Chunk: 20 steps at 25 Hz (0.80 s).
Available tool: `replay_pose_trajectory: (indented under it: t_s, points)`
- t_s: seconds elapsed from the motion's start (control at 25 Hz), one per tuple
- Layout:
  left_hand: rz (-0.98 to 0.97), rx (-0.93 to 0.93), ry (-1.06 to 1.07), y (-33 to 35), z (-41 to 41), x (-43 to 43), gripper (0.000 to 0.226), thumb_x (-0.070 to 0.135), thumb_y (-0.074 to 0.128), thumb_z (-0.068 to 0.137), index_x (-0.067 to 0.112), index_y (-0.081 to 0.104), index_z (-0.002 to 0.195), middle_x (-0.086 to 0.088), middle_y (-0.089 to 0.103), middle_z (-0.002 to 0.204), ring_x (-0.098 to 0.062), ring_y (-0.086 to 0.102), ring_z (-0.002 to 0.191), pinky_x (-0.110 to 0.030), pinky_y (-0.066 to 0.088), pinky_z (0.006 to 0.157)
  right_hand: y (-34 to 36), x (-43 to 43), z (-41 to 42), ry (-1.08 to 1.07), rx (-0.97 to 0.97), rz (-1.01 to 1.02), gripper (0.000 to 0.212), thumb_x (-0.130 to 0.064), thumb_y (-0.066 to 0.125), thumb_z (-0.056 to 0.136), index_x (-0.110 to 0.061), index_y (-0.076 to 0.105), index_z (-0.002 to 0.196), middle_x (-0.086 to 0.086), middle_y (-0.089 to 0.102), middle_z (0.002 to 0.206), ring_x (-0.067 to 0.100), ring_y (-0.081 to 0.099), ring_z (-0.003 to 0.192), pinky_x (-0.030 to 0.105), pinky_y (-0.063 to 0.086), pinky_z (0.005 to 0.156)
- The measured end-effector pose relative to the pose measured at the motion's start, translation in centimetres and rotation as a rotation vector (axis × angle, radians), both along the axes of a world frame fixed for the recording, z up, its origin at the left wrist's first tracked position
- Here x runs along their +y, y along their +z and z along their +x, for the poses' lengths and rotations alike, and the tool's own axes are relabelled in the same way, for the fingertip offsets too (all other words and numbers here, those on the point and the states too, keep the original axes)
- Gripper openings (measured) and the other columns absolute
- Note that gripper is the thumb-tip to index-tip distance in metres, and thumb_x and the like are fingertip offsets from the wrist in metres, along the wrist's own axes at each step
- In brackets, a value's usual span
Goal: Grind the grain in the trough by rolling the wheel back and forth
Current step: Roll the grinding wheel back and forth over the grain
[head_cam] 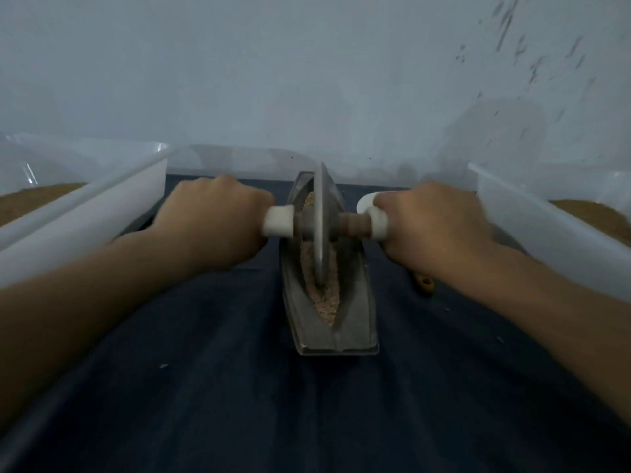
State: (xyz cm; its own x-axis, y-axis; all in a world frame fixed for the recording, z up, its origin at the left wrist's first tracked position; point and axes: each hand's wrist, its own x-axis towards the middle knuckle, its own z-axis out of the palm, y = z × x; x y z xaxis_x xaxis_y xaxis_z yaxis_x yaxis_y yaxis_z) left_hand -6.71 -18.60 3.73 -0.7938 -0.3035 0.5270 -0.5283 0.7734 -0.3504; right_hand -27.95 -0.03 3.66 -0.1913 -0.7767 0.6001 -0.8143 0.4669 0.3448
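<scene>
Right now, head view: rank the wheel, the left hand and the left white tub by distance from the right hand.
1. Wheel: just left of the right hand, centre.
2. Left hand: across the wheel, on its other side.
3. Left white tub: far left edge.

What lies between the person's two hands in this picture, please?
In the head view, the wheel stands on edge in the trough, its axle reaching the white grips held by the left hand and right hand.
</scene>
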Motion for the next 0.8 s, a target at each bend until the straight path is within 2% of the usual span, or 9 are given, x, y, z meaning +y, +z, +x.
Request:
replay_pose_trajectory:
  t_s: [0.08,0.12,0.2,0.32,0.44,0.52,0.6,0.68,0.8]
  points:
    - [0.157,-0.005,0.187,1.1,-3.4,-0.6,0.014,0.034,0.057,0.088,0.031,0.065,0.099,-0.003,0.059,0.085,-0.030,0.062,0.076,-0.034,0.041,0.061,1.9,-3.5,0.0,-0.138,-0.218,0.077,0.010,-0.026,0.066,0.083,-0.031,0.057,0.082,-0.005,0.052,0.073,0.023,0.060,0.070,0.024,0.031,0.052]
    - [0.198,0.000,0.213,1.7,-4.8,-0.8,0.018,0.029,0.058,0.090,0.026,0.067,0.106,-0.007,0.063,0.095,-0.031,0.064,0.085,-0.036,0.042,0.066,2.4,-4.7,-0.3,-0.167,-0.305,0.084,0.008,-0.022,0.065,0.087,-0.028,0.063,0.092,0.000,0.059,0.086,0.027,0.062,0.082,0.028,0.039,0.060]
    - [0.206,-0.045,0.215,2.2,-5.3,-1.3,0.020,0.027,0.059,0.090,0.025,0.066,0.108,-0.007,0.062,0.096,-0.032,0.064,0.087,-0.036,0.042,0.067,2.6,-4.9,-0.7,-0.186,-0.344,0.148,0.007,-0.027,0.064,0.089,-0.027,0.066,0.096,0.002,0.064,0.095,0.025,0.058,0.080,0.031,0.044,0.064]
    - [-0.011,-0.015,-0.014,0.7,0.0,-0.1,0.009,0.041,0.058,0.078,0.032,0.056,0.082,0.007,0.043,0.066,-0.023,0.052,0.055,-0.025,0.032,0.049,0.6,0.6,0.1,0.011,-0.081,0.050,0.015,-0.036,0.063,0.076,-0.034,0.048,0.073,-0.012,0.045,0.059,0.012,0.037,0.048,0.022,0.025,0.045]
    - [-0.116,0.073,-0.066,-0.2,2.5,0.0,0.017,0.049,0.050,0.068,0.035,0.043,0.068,0.013,0.026,0.052,-0.014,0.022,0.040,-0.014,0.009,0.047,0.2,2.0,0.0,0.077,0.047,-0.096,0.018,-0.039,0.052,0.059,-0.034,0.037,0.066,-0.014,0.014,0.048,0.001,0.008,0.043,0.014,0.006,0.049]
    - [-0.027,0.039,0.058,-0.8,0.7,-0.2,0.012,0.043,0.057,0.076,0.033,0.053,0.072,0.009,0.037,0.057,-0.018,0.038,0.044,-0.020,0.024,0.045,0.4,-0.4,0.0,-0.047,0.008,0.016,0.016,-0.036,0.064,0.067,-0.034,0.048,0.068,-0.013,0.034,0.052,0.009,0.031,0.042,0.017,0.017,0.046]
    - [0.161,0.052,0.218,0.1,-2.6,-0.5,0.008,0.033,0.058,0.088,0.028,0.064,0.089,-0.001,0.059,0.078,-0.028,0.061,0.069,-0.033,0.044,0.057,1.7,-3.7,0.0,-0.145,-0.174,0.089,0.007,-0.028,0.067,0.082,-0.031,0.064,0.088,0.000,0.062,0.081,0.026,0.062,0.072,0.028,0.039,0.057]
    - [0.280,0.062,0.256,1.0,-4.5,-1.0,0.014,0.027,0.056,0.092,0.023,0.066,0.102,-0.008,0.065,0.097,-0.031,0.065,0.087,-0.038,0.051,0.070,2.8,-5.5,-0.3,-0.198,-0.284,0.114,0.018,-0.019,0.062,0.088,-0.025,0.069,0.104,0.007,0.065,0.101,0.030,0.065,0.090,0.034,0.045,0.070]
    - [0.281,0.031,0.177,0.3,-1.1,0.3,0.003,0.028,0.058,0.087,0.031,0.059,0.087,-0.001,0.063,0.085,-0.027,0.062,0.075,-0.035,0.047,0.062,2.6,-2.5,0.6,-0.112,-0.136,0.132,0.010,-0.026,0.069,0.082,-0.029,0.068,0.091,-0.004,0.053,0.076,0.019,0.049,0.062,0.028,0.036,0.055]
